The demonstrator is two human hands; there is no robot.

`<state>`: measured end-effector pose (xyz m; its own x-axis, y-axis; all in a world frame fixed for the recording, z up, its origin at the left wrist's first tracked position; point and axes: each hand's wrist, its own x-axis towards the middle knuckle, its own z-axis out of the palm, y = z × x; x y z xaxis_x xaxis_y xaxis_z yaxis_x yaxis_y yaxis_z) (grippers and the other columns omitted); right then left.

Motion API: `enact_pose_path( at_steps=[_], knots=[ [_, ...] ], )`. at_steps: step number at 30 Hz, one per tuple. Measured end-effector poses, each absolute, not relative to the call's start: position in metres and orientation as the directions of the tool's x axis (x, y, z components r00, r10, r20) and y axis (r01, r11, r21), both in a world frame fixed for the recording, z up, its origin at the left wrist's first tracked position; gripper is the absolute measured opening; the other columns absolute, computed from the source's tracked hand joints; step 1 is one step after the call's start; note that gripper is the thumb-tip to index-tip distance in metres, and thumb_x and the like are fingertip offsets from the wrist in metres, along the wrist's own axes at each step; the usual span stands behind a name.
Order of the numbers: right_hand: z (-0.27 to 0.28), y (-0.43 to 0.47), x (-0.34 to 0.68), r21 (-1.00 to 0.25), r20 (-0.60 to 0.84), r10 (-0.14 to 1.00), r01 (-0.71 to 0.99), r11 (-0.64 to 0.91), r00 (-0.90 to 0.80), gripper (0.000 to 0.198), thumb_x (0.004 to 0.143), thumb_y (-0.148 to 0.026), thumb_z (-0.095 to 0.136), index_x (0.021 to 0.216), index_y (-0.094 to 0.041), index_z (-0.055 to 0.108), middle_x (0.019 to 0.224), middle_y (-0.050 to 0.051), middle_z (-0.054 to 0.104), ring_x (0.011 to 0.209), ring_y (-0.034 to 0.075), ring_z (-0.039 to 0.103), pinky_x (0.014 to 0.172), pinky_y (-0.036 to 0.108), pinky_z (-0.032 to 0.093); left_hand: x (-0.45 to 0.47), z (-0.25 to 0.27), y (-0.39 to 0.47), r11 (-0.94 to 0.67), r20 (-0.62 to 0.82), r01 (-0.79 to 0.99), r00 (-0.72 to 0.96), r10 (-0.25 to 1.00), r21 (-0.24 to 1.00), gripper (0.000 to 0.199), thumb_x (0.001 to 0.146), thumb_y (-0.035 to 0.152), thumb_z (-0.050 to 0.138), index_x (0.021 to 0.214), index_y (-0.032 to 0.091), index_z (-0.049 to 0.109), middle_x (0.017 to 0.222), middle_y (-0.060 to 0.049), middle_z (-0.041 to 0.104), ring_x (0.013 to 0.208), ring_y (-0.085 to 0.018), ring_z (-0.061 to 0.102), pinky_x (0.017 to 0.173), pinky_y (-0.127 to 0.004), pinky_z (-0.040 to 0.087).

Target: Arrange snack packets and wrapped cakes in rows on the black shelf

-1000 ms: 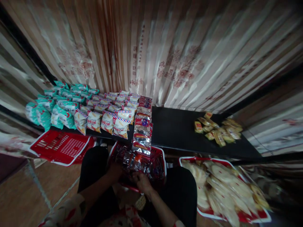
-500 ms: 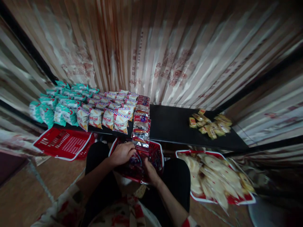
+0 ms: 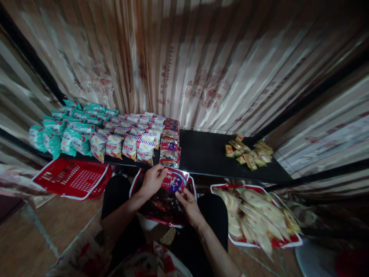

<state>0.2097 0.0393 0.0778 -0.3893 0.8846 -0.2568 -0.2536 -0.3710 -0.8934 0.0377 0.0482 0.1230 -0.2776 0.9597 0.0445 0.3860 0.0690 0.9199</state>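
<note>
A dark red snack packet (image 3: 175, 181) with a purple picture is held up over the basket on my lap. My left hand (image 3: 153, 180) pinches its left end, and my right hand (image 3: 188, 204) grips its lower right corner between thumb and fingers. Beneath it, the red basket (image 3: 133, 188) with a white rim rests between my knees, filled with dark packets whose details are hard to make out. Just beyond, a column of similar red packets (image 3: 170, 146) lies overlapping on the black shelf (image 3: 201, 154).
Left of the column stand rows of white striped snack bags (image 3: 129, 146), then teal bags (image 3: 69, 130). Small yellow packets (image 3: 250, 154) lie at the shelf's right. A red basket (image 3: 72, 179) sits low left; another basket (image 3: 213, 188), holding pale bags (image 3: 256, 215), is at right.
Both hands have come up out of the lap basket with a red packet, which now shows its printed face. The view has shifted slightly.
</note>
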Motion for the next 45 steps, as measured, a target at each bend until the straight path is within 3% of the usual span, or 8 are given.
enact_pose_path(
  at_steps=[8,12,19,25,30,36,40,45],
  knots=[
    [0.102,0.073,0.21,-0.851,-0.253,0.954,-0.433,-0.298,-0.16,0.039,0.06,-0.039,0.08,0.093,-0.024,0.066,0.076,0.0,0.072,0.066,0.018,0.065,0.065,0.032,0.053,0.047,0.117,0.044,0.101,-0.016,0.298,-0.275,0.961,0.949,0.029,0.083,0.042,0.051,0.101,0.02,0.06,0.088,-0.004,0.069,0.078,-0.015,0.065,0.074,-0.026,0.05],
    [0.116,0.109,0.208,-0.885,-0.236,0.966,-0.386,-0.258,-0.105,0.047,0.057,-0.041,0.08,0.098,-0.023,0.064,0.077,0.001,0.072,0.067,0.02,0.065,0.064,0.034,0.052,0.061,0.1,0.047,0.066,-0.047,0.106,-0.168,0.985,0.992,0.033,0.083,0.038,0.053,0.11,0.02,0.057,0.098,-0.006,0.069,0.09,-0.017,0.065,0.08,-0.028,0.051],
    [0.11,0.179,0.186,-0.913,-0.243,0.968,-0.322,-0.251,-0.065,0.055,0.051,-0.04,0.08,0.099,-0.022,0.063,0.069,-0.001,0.071,0.06,0.019,0.063,0.058,0.032,0.051,0.069,0.08,0.084,0.118,-0.151,-0.157,-0.221,0.964,0.981,0.046,0.078,0.024,0.059,0.122,0.018,0.048,0.098,-0.007,0.068,0.077,-0.015,0.066,0.07,-0.026,0.053],
    [0.105,0.232,0.156,-0.917,-0.236,0.971,-0.322,-0.234,-0.033,0.047,0.051,-0.034,0.077,0.093,-0.021,0.062,0.064,-0.003,0.068,0.052,0.015,0.059,0.054,0.027,0.048,0.063,0.095,0.122,0.063,-0.26,-0.47,-0.367,0.893,0.88,0.043,0.068,0.022,0.069,0.107,0.016,0.053,0.091,-0.005,0.067,0.076,-0.015,0.065,0.072,-0.027,0.052],
    [0.104,0.262,0.14,-0.967,-0.188,0.982,-0.174,-0.187,-0.011,0.049,0.057,-0.034,0.071,0.102,-0.017,0.063,0.059,-0.003,0.065,0.052,0.014,0.057,0.052,0.026,0.045,0.061,0.102,0.148,0.081,-0.412,-0.671,-0.351,0.841,0.737,0.029,0.066,0.026,0.074,0.087,0.015,0.056,0.072,0.0,0.063,0.061,-0.011,0.063,0.065,-0.025,0.053],
    [0.092,0.284,0.138,-0.991,-0.029,0.999,0.132,-0.025,-0.026,0.042,0.069,-0.037,0.06,0.107,-0.02,0.064,0.082,0.002,0.072,0.076,0.02,0.065,0.072,0.032,0.05,0.064,0.1,0.172,0.102,-0.508,-0.686,-0.423,0.75,0.721,0.018,0.073,0.02,0.068,0.081,0.015,0.053,0.059,0.003,0.06,0.049,-0.009,0.059,0.052,-0.021,0.051],
    [0.082,0.294,0.14,-0.879,0.141,0.99,0.458,0.132,-0.016,0.036,0.076,-0.035,0.051,0.105,-0.021,0.067,0.108,0.007,0.069,0.099,0.024,0.061,0.09,0.04,0.045,0.063,0.099,0.181,0.077,-0.482,-0.638,-0.49,0.726,0.766,0.015,0.074,0.018,0.066,0.077,0.015,0.052,0.057,0.004,0.06,0.049,-0.008,0.06,0.057,-0.021,0.052],
    [0.072,0.3,0.135,-0.734,0.301,0.954,0.636,0.237,-0.008,0.031,0.076,-0.027,0.049,0.095,-0.015,0.07,0.125,0.014,0.059,0.123,0.029,0.044,0.104,0.046,0.032,0.059,0.093,0.186,0.146,-0.53,-0.62,-0.498,0.686,0.771,0.018,0.076,0.017,0.064,0.089,0.015,0.052,0.053,0.005,0.058,0.044,-0.009,0.059,0.049,-0.02,0.051]
  ],
)
